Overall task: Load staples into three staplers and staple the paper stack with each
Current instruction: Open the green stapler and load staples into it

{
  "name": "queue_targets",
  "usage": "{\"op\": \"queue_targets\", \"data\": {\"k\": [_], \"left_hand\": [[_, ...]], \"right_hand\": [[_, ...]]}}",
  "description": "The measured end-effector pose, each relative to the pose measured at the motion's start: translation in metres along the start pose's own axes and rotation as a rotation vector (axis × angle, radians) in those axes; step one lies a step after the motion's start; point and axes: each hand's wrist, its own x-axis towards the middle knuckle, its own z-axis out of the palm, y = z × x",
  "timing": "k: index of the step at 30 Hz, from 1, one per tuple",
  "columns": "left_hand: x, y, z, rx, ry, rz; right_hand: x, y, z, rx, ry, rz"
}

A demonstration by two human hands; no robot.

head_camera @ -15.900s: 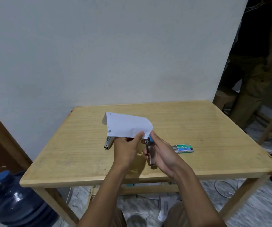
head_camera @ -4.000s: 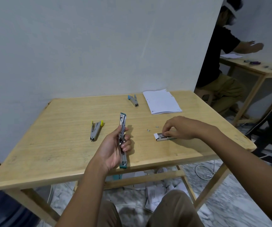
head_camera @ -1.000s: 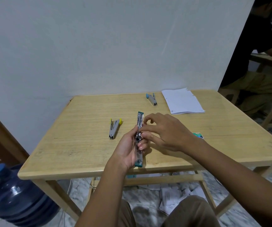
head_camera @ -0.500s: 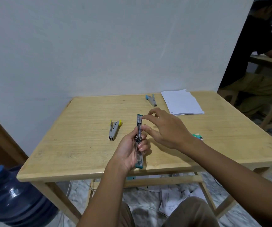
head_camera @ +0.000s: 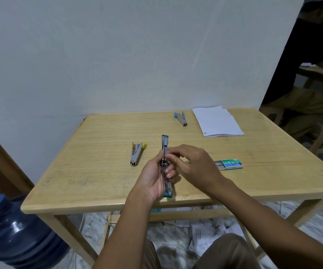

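The left hand [head_camera: 153, 179] has its grip closed around a teal stapler [head_camera: 165, 166], opened out flat into one long strip and held lengthwise above the near part of the wooden surface [head_camera: 90, 171]. One teal end projects beyond the fingers away from the person; the other projects below the heel of the hand, over the near edge. The right hand [head_camera: 193, 167] meets the same stapler at mid-length, just above the left grip, thumb and forefinger pinched together at the metal channel. Whether anything lies between those fingertips cannot be told.

Left of the grip, apart from it, a yellow-tipped stapler [head_camera: 136, 153] lies on the surface. Right of the grip, just past the right wrist, sits a green staple box [head_camera: 229, 164], its tray slid partly out. Beyond the grip, towards the wall, lies a blue-tipped stapler [head_camera: 181, 119], with the paper stack [head_camera: 217, 122] flat beside it on its right.
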Motion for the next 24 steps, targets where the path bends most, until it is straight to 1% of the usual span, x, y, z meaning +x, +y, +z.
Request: {"op": "queue_targets", "data": {"k": [4,7,10,14,18,24], "left_hand": [[-0.001,0.001,0.001,-0.030,0.006,0.001],[0.001,0.001,-0.002,-0.033,-0.011,-0.016],[0.002,0.000,-0.001,-0.039,-0.001,-0.004],[0.002,0.000,0.001,-0.043,0.014,0.016],[0.004,0.000,0.001,-0.032,0.027,0.017],[0.005,0.000,-0.001,0.020,0.021,-0.024]], "right_hand": [[0.009,-0.004,0.007,-0.029,0.009,0.140],[0.019,-0.005,0.011,-0.088,-0.082,0.223],[0.023,-0.006,0.010,-0.138,-0.148,0.226],[0.027,-0.005,0.006,-0.152,-0.173,0.256],[0.032,-0.007,0.004,-0.134,-0.166,0.322],[0.033,-0.012,0.005,-0.069,-0.078,0.422]]}}
